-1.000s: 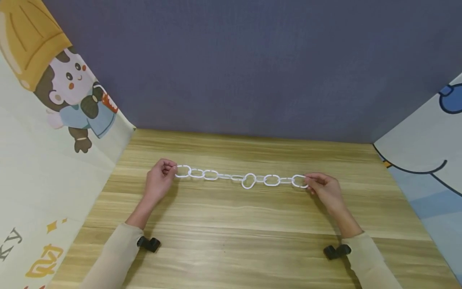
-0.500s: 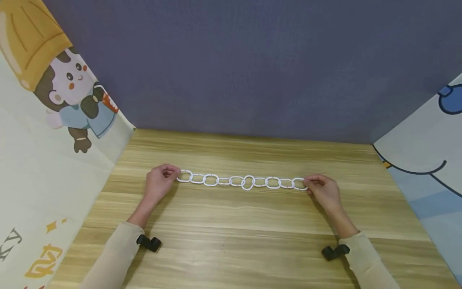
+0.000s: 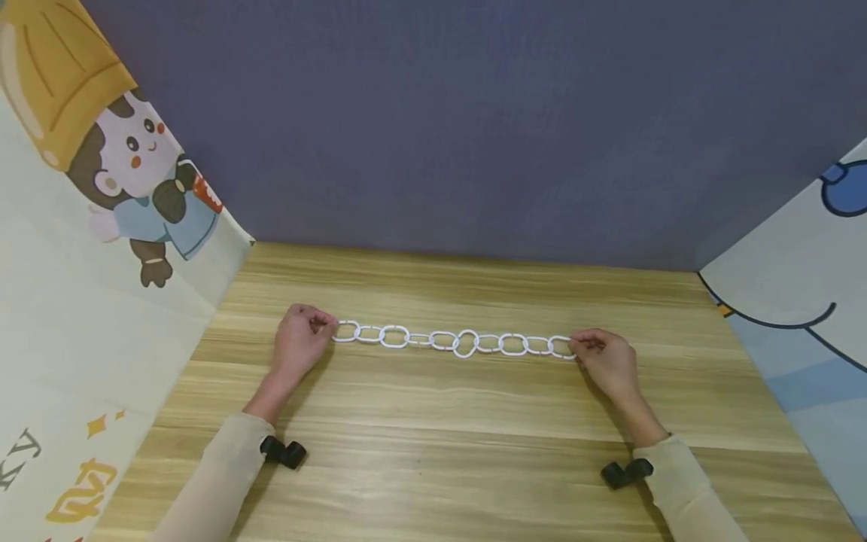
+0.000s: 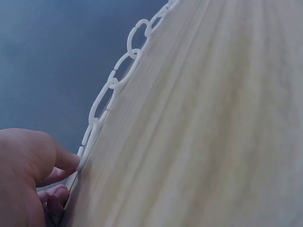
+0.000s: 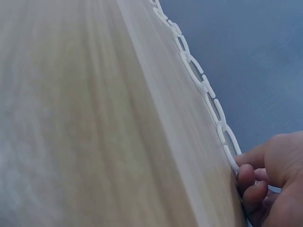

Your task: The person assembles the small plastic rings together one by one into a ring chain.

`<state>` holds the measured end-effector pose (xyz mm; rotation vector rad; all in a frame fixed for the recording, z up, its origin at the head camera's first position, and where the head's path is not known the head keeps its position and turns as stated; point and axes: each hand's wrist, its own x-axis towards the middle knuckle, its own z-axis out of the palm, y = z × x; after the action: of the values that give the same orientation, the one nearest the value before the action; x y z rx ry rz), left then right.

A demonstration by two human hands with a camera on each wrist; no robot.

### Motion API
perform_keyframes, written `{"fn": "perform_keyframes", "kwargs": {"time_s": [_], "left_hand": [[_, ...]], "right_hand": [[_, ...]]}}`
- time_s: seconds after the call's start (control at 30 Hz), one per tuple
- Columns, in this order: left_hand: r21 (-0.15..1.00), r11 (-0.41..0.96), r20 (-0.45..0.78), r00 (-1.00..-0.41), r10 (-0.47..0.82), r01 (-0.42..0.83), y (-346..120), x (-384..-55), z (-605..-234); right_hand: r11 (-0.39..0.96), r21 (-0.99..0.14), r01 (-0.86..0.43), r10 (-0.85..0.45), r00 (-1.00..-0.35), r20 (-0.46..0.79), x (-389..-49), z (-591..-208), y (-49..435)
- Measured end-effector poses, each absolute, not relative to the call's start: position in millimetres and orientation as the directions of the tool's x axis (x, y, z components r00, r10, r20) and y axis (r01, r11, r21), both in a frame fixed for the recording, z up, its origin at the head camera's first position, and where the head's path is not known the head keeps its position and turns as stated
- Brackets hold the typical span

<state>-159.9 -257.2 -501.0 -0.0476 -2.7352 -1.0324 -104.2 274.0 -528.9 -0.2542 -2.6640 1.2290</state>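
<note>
A white chain of several oval plastic links (image 3: 455, 345) stretches in a nearly straight row from left to right across the wooden table. My left hand (image 3: 301, 339) pinches the link at its left end between thumb and fingers. At the right end, my right hand (image 3: 608, 365) pinches the last link in the same way. Small gaps show in some links. The left wrist view has the chain (image 4: 113, 84) running away from the thumb along the tabletop. From the right wrist, the chain (image 5: 221, 126) also appears low against the table, with the fingertips partly covering the end link.
The wood-grain table (image 3: 420, 467) meets a dark blue-grey panel (image 3: 433, 128) at the back. Printed cartoon panels stand on the left (image 3: 61, 316) and right (image 3: 799, 278). Each sleeve cuff bears a small black device.
Both hands have come down slightly toward the front with the chain. The links, uneven and partly edge-on a second ago, now lie flatter and straighter. Little differs over the last half second.
</note>
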Motion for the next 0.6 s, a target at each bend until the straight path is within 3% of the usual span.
{"fn": "perform_keyframes", "kwargs": {"time_s": [0.6], "left_hand": [[0.633, 0.768, 0.188, -0.982, -0.022, 0.104, -254.4, -160.9, -496.7]], "right_hand": [[0.708, -0.704, 0.056, 0.214, -0.967, 0.139, -100.8, -529.7, 273.6]]}}
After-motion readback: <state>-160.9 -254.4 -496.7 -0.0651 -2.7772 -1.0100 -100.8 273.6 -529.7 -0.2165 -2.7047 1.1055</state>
